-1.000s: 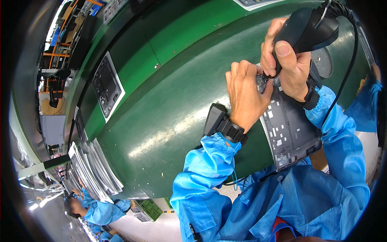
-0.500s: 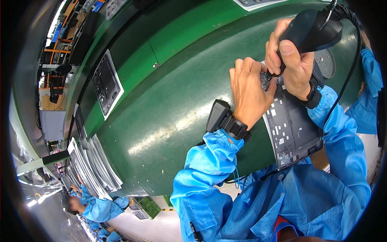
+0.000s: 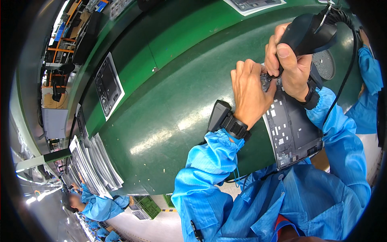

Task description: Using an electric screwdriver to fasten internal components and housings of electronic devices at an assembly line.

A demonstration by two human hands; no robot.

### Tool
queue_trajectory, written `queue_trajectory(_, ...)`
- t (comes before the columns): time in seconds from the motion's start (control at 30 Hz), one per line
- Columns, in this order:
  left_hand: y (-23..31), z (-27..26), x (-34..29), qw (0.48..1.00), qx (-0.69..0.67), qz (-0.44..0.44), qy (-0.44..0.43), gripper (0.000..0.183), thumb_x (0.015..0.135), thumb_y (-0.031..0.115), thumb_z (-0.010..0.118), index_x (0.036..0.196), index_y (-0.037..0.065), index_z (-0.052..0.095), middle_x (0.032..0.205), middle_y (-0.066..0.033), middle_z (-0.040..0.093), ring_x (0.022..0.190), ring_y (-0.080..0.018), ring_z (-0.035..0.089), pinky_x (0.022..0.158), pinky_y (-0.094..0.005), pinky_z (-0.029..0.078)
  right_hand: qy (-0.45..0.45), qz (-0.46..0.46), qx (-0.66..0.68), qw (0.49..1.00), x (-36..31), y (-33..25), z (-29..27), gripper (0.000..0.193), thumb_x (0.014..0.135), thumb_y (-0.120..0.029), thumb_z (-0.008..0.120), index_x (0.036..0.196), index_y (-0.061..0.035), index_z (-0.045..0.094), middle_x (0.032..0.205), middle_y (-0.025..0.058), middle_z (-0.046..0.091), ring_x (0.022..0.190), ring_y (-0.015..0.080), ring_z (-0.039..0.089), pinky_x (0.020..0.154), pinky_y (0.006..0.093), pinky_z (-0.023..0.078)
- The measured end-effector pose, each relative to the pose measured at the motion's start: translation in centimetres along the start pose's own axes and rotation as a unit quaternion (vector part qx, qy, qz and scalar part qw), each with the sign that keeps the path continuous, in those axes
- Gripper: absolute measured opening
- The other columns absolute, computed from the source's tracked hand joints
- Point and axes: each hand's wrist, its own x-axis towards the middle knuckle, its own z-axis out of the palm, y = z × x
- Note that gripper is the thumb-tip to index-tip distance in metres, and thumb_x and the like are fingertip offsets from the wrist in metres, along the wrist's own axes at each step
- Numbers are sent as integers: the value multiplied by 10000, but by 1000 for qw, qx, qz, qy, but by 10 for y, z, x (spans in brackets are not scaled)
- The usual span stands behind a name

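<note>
A dark electric screwdriver (image 3: 308,34), with a metal hanging loop and a cable at its upper end, is in my right hand (image 3: 293,70). My right fingers wrap round its lower part, and its tip points down at the far end of a flat black device housing (image 3: 296,125). The tip itself is hidden by fingers. My left hand (image 3: 250,90) lies over the housing's far left corner, fingers stretched and thumb close to the screwdriver's tip. Small white patches and dark fittings cover the housing, which rests on a white sheet at the green table's near edge.
Another black housing (image 3: 108,86) lies on white paper at the far left, and one more (image 3: 256,5) at the top. A stack of sheets (image 3: 94,165) stands at the left end. A round grey mesh disc (image 3: 323,64) sits right. Co-workers' blue sleeves (image 3: 369,68) show nearby.
The screwdriver's upper body has tilted slightly left and down with my right hand. My left hand stays at the housing's far corner. The view has shifted slightly.
</note>
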Motion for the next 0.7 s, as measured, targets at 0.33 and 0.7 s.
queue_trajectory(0.33, 18, 1, 41, 994, 51, 9, -94, 390, 730, 213, 826, 1034, 12, 688, 950, -156, 658, 978, -336, 619, 909, -446, 449, 48, -119, -55, 990, 36, -53, -50, 311, 1077, -306, 483, 1191, -16, 488, 705, 43, 491, 520, 101, 453, 501, 265, 419)
queue_trajectory(0.7, -2, -14, 95, 909, 327, 67, -249, 122, 714, 70, 643, 795, 5, 707, 785, -252, 685, 758, -450, 684, 706, -521, 568, 106, -122, -31, 986, 28, -82, -110, 285, 1064, -270, 520, 1190, -16, 490, 691, 36, 480, 524, 107, 448, 487, 265, 394)
